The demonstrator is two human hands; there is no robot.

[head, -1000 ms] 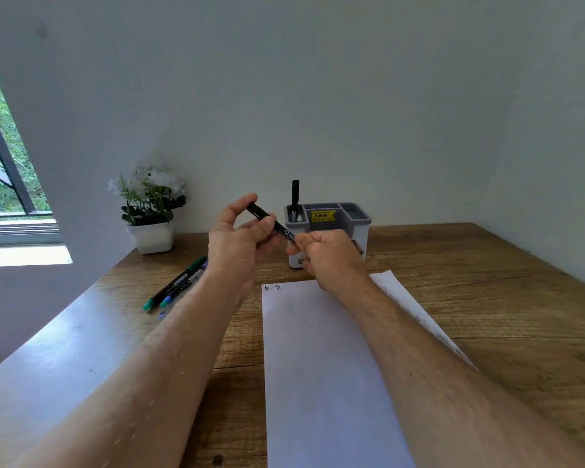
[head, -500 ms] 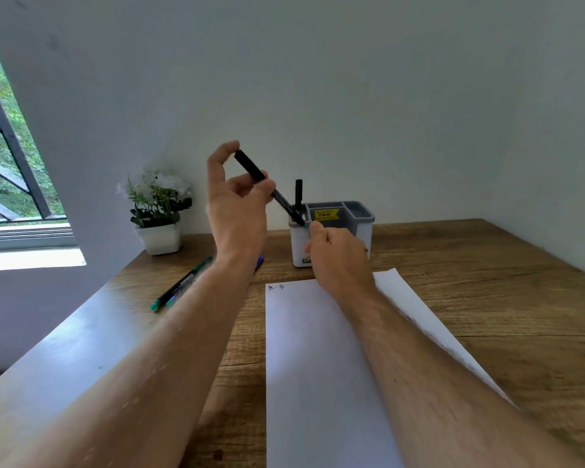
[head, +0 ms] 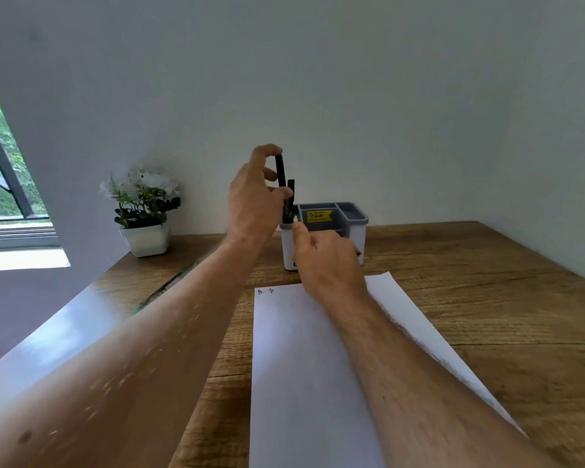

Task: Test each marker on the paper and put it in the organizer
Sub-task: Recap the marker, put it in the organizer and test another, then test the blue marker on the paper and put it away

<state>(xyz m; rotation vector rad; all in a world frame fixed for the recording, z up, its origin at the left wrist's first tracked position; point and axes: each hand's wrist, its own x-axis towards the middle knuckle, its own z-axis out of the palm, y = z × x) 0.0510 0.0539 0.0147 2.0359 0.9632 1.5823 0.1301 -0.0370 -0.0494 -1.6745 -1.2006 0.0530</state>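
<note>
My left hand (head: 250,204) grips a black marker (head: 280,170) almost upright, its lower end at the left compartment of the grey-and-white organizer (head: 352,214). A second black marker (head: 291,188) stands in that compartment just behind it. My right hand (head: 328,261) is in front of the organizer with its fingers curled and the index finger reaching to the rim beside the held marker's lower end; it holds nothing I can see. The white paper (head: 301,366) lies lengthwise in front of me, with small test marks (head: 265,291) at its top left corner.
More markers (head: 163,290) lie on the wooden table (head: 487,298) to the left, mostly hidden by my left forearm. A potted white flower (head: 142,211) stands at the back left by the wall. A window is at the far left.
My left hand has swung the marker from slanted to nearly upright and carried it over the organizer's left compartment. My right hand let go of the marker's end and lowered to the organizer's rim.
</note>
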